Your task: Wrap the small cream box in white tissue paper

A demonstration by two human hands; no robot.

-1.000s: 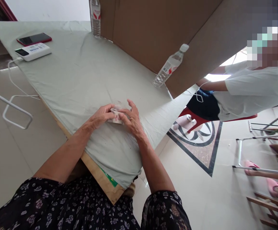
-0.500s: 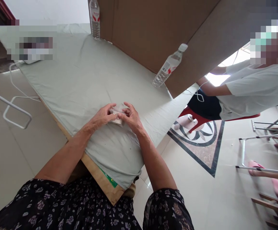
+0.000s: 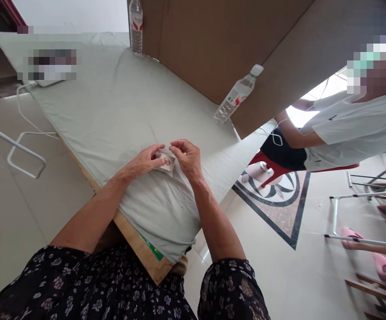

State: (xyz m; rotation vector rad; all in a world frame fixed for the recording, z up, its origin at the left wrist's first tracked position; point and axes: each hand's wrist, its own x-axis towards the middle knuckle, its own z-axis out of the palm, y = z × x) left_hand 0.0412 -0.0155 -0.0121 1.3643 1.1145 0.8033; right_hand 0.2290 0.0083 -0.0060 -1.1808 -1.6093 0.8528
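A small whitish packet [image 3: 169, 165] with a reddish mark lies over the pale green cloth near the table's front corner. My left hand [image 3: 146, 160] holds its left side, with the thumb on top and the fingers curled behind. Just right of the packet, my right hand [image 3: 186, 158] is raised, its thumb and forefinger brought together. Whatever may be between those fingertips is too small to make out. The right hand appears apart from the packet.
Two water bottles [image 3: 136, 29] [image 3: 237, 94] stand by a large cardboard panel [image 3: 206, 49]. A blurred device [image 3: 51, 80] with a white cable sits at the far left. A person in a white shirt [image 3: 352, 126] sits beyond the panel at right.
My right hand has moved off the packet, slightly to the right, and its fingers have drawn together. More of the packet's face now shows. My left hand still holds it.
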